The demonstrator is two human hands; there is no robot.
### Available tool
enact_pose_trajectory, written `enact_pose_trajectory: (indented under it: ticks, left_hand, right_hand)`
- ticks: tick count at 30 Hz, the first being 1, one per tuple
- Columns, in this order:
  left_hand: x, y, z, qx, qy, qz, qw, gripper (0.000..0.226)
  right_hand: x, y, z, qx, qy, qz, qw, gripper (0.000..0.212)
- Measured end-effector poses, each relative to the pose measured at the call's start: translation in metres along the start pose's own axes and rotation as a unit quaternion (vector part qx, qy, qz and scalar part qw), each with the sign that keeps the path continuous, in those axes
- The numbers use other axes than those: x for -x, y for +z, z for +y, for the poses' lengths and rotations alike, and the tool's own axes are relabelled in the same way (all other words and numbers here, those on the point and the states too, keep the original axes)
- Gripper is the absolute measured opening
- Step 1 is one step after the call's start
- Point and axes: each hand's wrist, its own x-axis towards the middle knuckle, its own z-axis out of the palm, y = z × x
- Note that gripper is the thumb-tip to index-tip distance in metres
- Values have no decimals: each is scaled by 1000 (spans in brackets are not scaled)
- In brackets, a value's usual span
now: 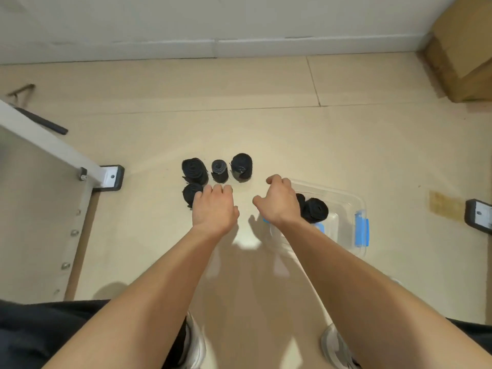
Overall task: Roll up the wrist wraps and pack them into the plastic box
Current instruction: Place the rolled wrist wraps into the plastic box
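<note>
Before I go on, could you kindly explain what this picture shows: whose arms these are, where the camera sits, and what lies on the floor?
There is no machine. A person wears one camera on the head, looking down at their own bare arms. On the floor stand four rolled black wrist wraps: three in a far row, and one near roll. At the right is a clear plastic box with blue latches and a packed roll inside. The left hand is beside the near roll and the right hand is over the box's edge. Neither visibly holds anything.

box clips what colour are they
Blue clips on the clear box, best seen in the head view.
</note>
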Motion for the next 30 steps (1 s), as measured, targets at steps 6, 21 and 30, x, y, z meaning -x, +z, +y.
enact_pose_trajectory:
  ticks: [6,21,30]
  left_hand:
    - [-16,23,-70,151,-171,-37,973,55]
    - [-92,103,-95,330,-295,-64,895,59]
    - [-50,71,-83,346,-272,-16,898,53]
  right_hand:
    - [-41,50,-50,57,-65,-64,994,60]
    - [-160,146,-74,135,-102,-22,985,66]
    - [-105,108,-68,36,-111,-16,993,44]
